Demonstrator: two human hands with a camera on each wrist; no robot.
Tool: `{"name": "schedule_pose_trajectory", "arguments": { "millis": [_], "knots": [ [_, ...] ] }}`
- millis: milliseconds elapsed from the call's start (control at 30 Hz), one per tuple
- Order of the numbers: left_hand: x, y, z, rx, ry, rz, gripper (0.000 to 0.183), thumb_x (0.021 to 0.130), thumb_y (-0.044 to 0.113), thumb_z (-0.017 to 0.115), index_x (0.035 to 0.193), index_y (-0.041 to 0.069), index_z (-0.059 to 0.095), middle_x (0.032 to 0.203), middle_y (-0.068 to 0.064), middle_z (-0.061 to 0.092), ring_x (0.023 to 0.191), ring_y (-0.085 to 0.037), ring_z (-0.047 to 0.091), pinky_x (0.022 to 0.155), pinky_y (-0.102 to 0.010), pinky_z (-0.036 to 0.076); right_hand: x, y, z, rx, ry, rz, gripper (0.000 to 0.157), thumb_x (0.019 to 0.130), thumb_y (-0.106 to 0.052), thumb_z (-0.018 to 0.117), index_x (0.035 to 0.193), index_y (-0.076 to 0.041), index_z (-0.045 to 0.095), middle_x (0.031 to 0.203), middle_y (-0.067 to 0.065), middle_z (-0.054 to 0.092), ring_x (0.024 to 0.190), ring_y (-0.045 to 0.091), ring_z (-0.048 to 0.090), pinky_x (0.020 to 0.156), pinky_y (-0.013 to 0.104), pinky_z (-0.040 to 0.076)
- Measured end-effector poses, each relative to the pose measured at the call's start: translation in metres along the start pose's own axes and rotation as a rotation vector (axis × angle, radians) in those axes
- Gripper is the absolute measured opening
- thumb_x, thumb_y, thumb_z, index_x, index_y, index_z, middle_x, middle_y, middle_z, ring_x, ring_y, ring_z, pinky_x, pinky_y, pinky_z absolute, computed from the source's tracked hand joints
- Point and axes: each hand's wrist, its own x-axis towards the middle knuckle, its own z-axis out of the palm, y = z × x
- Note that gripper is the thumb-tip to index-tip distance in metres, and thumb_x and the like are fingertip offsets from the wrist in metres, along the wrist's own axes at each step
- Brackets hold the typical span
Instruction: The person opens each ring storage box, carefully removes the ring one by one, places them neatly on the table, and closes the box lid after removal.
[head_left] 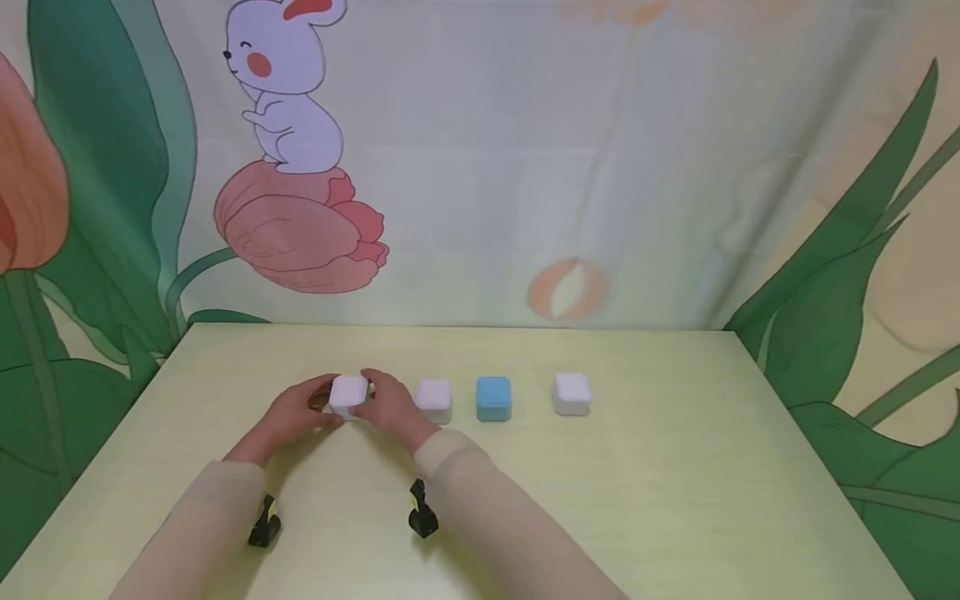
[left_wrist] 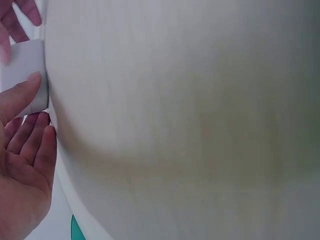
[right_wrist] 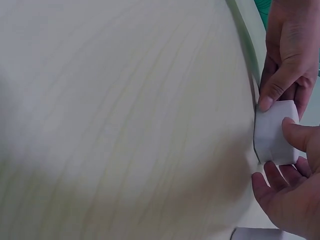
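Note:
A white rounded block (head_left: 348, 393) is held between both hands at the left of the row on the table. My left hand (head_left: 291, 412) grips its left side, the thumb near the front. From the right, my right hand (head_left: 395, 410) pinches the same block with thumb and fingers. The left wrist view shows the left thumb lying on the block's face (left_wrist: 20, 65). In the right wrist view, the right thumb presses the block (right_wrist: 274, 132) while the left hand holds its far end. Just beside the right wrist stands a second white block (head_left: 435, 400), its lower edge near the wrist.
Further right on the pale table (head_left: 675, 467) are a blue block (head_left: 493, 398) and another white block (head_left: 572, 394). Black devices (head_left: 265, 523) hang beneath both sleeves. Behind the table's far edge hangs a printed cloth (head_left: 465, 167) with a rabbit and flowers.

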Motion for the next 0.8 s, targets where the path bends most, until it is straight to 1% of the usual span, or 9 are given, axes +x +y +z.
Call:
{"name": "schedule_pose_trajectory", "arguments": {
  "millis": [133,167,267,367,400,467,667,800],
  "knots": [
    [0.0006,-0.0013,0.0011,0.009,0.007,-0.009,0.073,0.09,0.007,0.076,0.149,-0.013,0.039,0.153,-0.037,0.043,0.14,-0.053,0.047,0.112,-0.06,0.047,0.0005,0.0001,0.001,-0.04,0.004,0.002,0.06,0.094,-0.014,0.073,0.149,-0.006,0.051,0.143,0.012,0.064,0.12,0.025,0.067,0.098,0.029,0.056],
    [0.001,-0.0026,0.0022,0.027,0.033,-0.012,0.073,0.088,0.008,0.078,0.148,-0.011,0.042,0.151,-0.035,0.047,0.137,-0.048,0.053,0.11,-0.053,0.052,0.0007,0.0,0.0015,-0.055,0.003,0.0,0.06,0.094,-0.015,0.073,0.149,-0.007,0.05,0.142,0.012,0.065,0.12,0.025,0.067,0.099,0.029,0.056],
    [0.0012,-0.0058,0.0026,0.027,0.034,-0.011,0.075,0.088,0.009,0.078,0.15,-0.009,0.041,0.151,-0.035,0.047,0.137,-0.047,0.054,0.111,-0.053,0.051,0.0024,-0.0001,0.0034,-0.1,-0.002,-0.011,0.059,0.095,-0.016,0.072,0.148,-0.007,0.05,0.139,0.012,0.067,0.117,0.024,0.068,0.099,0.029,0.055],
    [0.002,-0.0066,0.0032,0.022,0.029,-0.024,0.077,0.089,0.007,0.076,0.154,-0.005,0.036,0.152,-0.034,0.046,0.138,-0.047,0.053,0.113,-0.054,0.049,0.003,0.0,0.0041,-0.126,0.001,-0.02,0.059,0.095,-0.017,0.072,0.148,-0.006,0.05,0.136,0.013,0.068,0.115,0.024,0.069,0.1,0.03,0.055],
    [0.0018,-0.0057,0.0023,0.009,0.003,-0.029,0.079,0.091,0.006,0.074,0.156,-0.005,0.032,0.153,-0.036,0.043,0.141,-0.052,0.047,0.115,-0.062,0.044,0.003,0.0003,0.0041,-0.133,0.001,-0.023,0.059,0.095,-0.017,0.072,0.148,-0.006,0.05,0.135,0.013,0.069,0.114,0.024,0.069,0.1,0.03,0.055],
    [0.0014,-0.0042,0.0025,0.009,-0.004,-0.042,0.08,0.092,0.006,0.073,0.157,-0.005,0.03,0.153,-0.036,0.044,0.141,-0.051,0.046,0.115,-0.062,0.043,0.0029,0.0011,0.0044,-0.147,0.003,-0.029,0.058,0.095,-0.018,0.072,0.148,-0.006,0.05,0.133,0.013,0.07,0.112,0.024,0.07,0.099,0.03,0.055],
    [0.0006,-0.0045,0.0028,0.023,-0.001,-0.039,0.076,0.091,0.006,0.074,0.155,-0.006,0.034,0.152,-0.036,0.044,0.14,-0.051,0.048,0.114,-0.061,0.044,0.0023,0.0027,0.0054,-0.162,0.009,-0.048,0.057,0.096,-0.019,0.071,0.147,-0.005,0.05,0.135,0.014,0.069,0.113,0.024,0.069,0.101,0.031,0.055],
    [0.0013,-0.0058,0.0021,0.04,0.01,-0.029,0.074,0.091,0.006,0.074,0.154,-0.006,0.036,0.154,-0.035,0.043,0.141,-0.052,0.047,0.114,-0.06,0.044,0.0025,0.0008,0.0039,-0.175,0.016,-0.063,0.056,0.097,-0.02,0.07,0.147,-0.004,0.051,0.138,0.013,0.067,0.118,0.025,0.068,0.105,0.032,0.054]
  ]
}}
